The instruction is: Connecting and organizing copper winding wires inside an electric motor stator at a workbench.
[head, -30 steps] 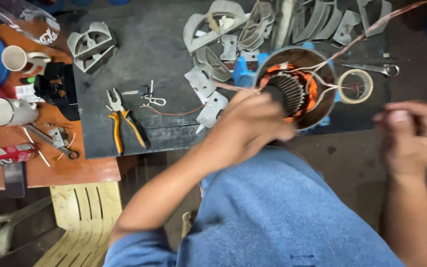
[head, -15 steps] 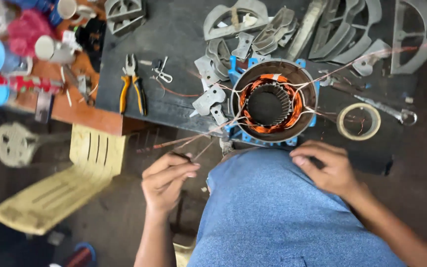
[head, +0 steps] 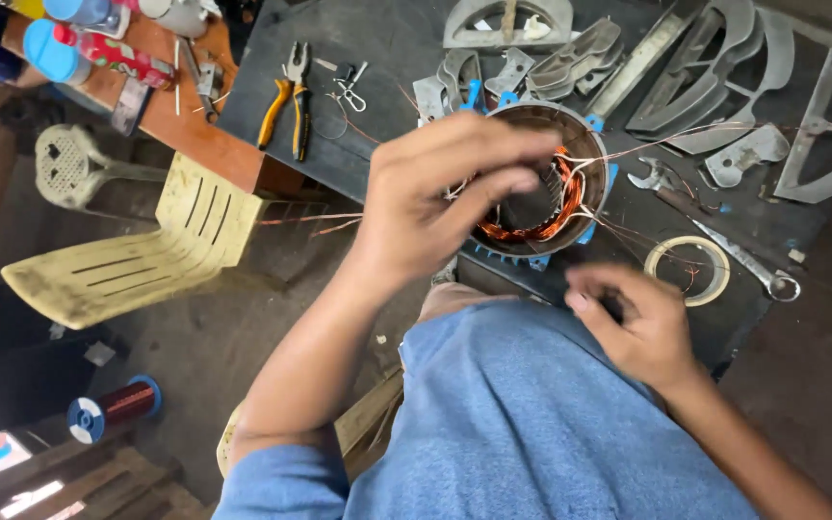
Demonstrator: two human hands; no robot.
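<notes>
The left hand point(head: 435, 207), fingers pinched on thin wire leads point(head: 628, 149), covers the stator point(head: 556, 207). The right hand point(head: 642, 323) curls loosely, apparently empty, just below it. The stator looks heavy and rigid; grip its rim. The windings look fragile.

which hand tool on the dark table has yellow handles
The pliers at the table's left end, beside the small scissors. The wrenches near the tape ring are bare grey metal, with no coloured grips.

left hand point(head: 435, 207) raised, fingers pinched; right hand point(head: 639, 323) lower, curled.
</notes>
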